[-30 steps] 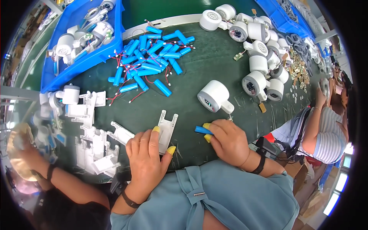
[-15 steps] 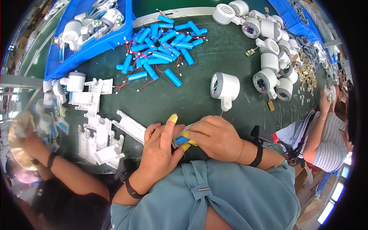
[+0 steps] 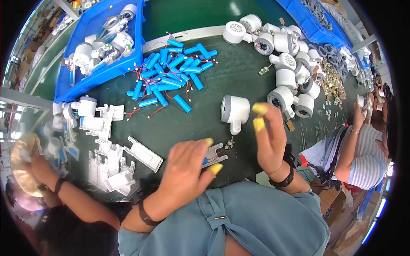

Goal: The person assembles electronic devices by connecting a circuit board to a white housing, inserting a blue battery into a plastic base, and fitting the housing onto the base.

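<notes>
My left hand (image 3: 187, 165), with yellow finger covers on thumb and index, grips a white plastic shell (image 3: 219, 160) across its long edges; the palm hides much of it. A strip of blue battery (image 3: 205, 161) shows inside the shell. A small green circuit board (image 3: 229, 145) on wires is beside the shell's far end, just below the stem of a white round fan head (image 3: 237, 110). My right hand (image 3: 270, 138) is raised to the right of that fan head, fingers apart, holding nothing; yellow covers are on two of its fingertips.
White shells (image 3: 112, 164) lie at the left, with one apart (image 3: 143, 154). Blue batteries with red wires (image 3: 171, 77) are heaped behind. Blue bins (image 3: 99, 79) stand far left and far right. White fan heads (image 3: 285, 79) crowd the right. A co-worker's arm (image 3: 83, 200) is at left.
My right hand has let go of the shell and risen to the right, its fingers now spread. My left hand stays at the shell. The view has shifted slightly.
</notes>
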`<move>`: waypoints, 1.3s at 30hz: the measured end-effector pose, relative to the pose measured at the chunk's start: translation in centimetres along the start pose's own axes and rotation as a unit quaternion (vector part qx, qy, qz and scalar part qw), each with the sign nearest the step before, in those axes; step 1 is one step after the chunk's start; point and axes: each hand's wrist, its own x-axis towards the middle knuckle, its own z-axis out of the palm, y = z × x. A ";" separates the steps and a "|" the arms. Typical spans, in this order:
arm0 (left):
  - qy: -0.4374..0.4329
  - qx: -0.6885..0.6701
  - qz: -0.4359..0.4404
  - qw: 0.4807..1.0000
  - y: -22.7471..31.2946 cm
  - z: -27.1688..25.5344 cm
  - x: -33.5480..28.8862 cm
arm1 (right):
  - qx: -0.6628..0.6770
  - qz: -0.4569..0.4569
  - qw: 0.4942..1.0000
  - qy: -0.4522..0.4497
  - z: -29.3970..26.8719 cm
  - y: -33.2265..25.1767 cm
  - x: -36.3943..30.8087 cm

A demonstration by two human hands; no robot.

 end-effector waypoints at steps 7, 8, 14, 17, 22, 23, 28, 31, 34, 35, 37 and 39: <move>-0.030 -0.066 0.071 0.995 1.2 3.5 3.5 | 0.303 0.300 0.904 -0.032 1.2 1.9 0.7; -0.020 -0.110 0.074 0.991 1.0 3.3 3.5 | 0.339 0.287 0.895 -0.034 1.3 2.0 0.6; 0.105 -0.394 -0.105 0.907 -1.2 -2.3 0.6 | 0.332 0.248 0.905 -0.091 1.4 1.9 0.0; 0.211 -0.330 -0.164 0.905 -0.7 -10.6 -1.1 | 0.328 0.254 0.903 -0.112 1.2 2.0 0.0; 0.412 0.052 -0.296 0.860 -6.5 -22.2 -4.3 | 0.321 0.247 0.904 -0.139 1.6 1.5 0.5; 0.433 0.032 -0.269 0.860 -7.8 -24.0 -4.9 | 0.323 0.247 0.902 -0.144 1.7 1.3 0.5; 0.530 -0.197 -0.219 0.795 -12.9 -27.4 -6.3 | 0.326 0.271 0.897 -0.128 2.2 1.2 0.1; 0.469 -0.274 -0.197 0.816 -12.4 -24.8 -5.8 | 0.383 0.319 0.858 -0.127 3.1 0.2 -0.3; 0.344 -0.376 -0.240 0.826 -9.1 -19.2 -2.9 | 0.511 0.362 0.734 -0.261 4.9 -2.1 -0.4; 0.292 -0.427 -0.228 0.825 -7.9 -17.4 -1.8 | 0.513 0.359 0.724 -0.291 5.4 -2.8 -0.3; 0.236 -0.426 -0.225 0.844 -6.3 -14.6 0.0 | 0.532 0.377 0.689 -0.317 6.2 -3.7 0.3; 0.164 -0.437 -0.242 0.850 -4.8 -12.9 1.2 | 0.566 0.422 0.646 -0.290 6.9 -3.9 0.8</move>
